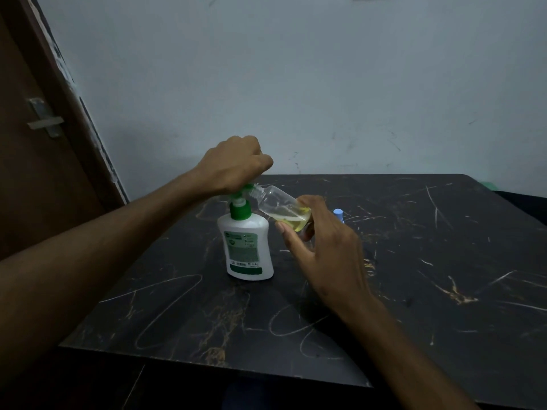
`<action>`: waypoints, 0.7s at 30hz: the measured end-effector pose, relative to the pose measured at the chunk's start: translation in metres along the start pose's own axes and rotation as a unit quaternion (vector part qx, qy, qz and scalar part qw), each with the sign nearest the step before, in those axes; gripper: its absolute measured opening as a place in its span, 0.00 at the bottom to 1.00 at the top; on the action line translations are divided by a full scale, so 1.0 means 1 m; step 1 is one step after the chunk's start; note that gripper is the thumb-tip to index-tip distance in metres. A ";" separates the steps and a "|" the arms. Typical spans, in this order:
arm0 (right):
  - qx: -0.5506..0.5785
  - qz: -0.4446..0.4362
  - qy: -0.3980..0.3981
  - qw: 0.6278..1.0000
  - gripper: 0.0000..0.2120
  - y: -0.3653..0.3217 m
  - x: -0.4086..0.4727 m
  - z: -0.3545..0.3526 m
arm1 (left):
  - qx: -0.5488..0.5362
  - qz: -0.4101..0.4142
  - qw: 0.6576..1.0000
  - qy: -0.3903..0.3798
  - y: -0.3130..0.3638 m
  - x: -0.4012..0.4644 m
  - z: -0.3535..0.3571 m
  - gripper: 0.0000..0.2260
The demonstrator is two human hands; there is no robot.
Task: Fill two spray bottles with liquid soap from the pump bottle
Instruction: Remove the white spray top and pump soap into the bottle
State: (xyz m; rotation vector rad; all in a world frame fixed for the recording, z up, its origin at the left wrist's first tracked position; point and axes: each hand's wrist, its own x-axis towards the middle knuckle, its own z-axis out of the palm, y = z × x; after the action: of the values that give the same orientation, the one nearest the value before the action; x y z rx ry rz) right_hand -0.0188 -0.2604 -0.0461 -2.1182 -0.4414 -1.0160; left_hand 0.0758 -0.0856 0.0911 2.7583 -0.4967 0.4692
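A white pump bottle (247, 247) with a green collar and pump head stands upright on the dark table (414, 276). My left hand (233, 165) sits curled on top of the pump head, covering most of it. My right hand (322, 247) holds a small clear spray bottle (275, 202) by its base, tilted so its open neck meets the pump's spout. Yellowish soap lies pooled in the bottle's lower end. A blue cap (338, 213) of another small bottle shows just behind my right hand; the rest of it is hidden.
The table is black with pale scratches and veins, and its front edge runs near my forearms. A plain wall stands close behind it. A brown door with a metal latch (44, 119) is at the left.
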 end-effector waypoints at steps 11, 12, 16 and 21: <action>0.000 0.001 -0.002 1.000 0.18 0.001 0.000 0.000 | 0.005 0.001 1.000 -0.012 0.004 -0.002 0.000 0.13; -0.001 0.002 -0.002 1.000 0.18 0.001 0.000 0.000 | 0.008 0.001 1.000 -0.011 0.004 -0.002 0.002 0.13; 0.000 0.001 -0.004 1.000 0.17 0.000 0.000 0.000 | 0.017 -0.003 1.000 0.005 0.000 -0.005 0.002 0.13; 0.007 0.002 -0.003 1.000 0.17 0.001 0.000 0.000 | 0.005 0.019 1.000 0.017 0.008 -0.005 -0.002 0.14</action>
State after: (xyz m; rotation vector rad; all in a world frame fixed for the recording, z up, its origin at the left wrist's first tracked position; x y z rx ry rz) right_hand -0.0183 -0.2613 -0.0463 -2.1088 -0.4458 -1.0018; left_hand 0.0678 -0.0911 0.0926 2.7505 -0.5416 0.5279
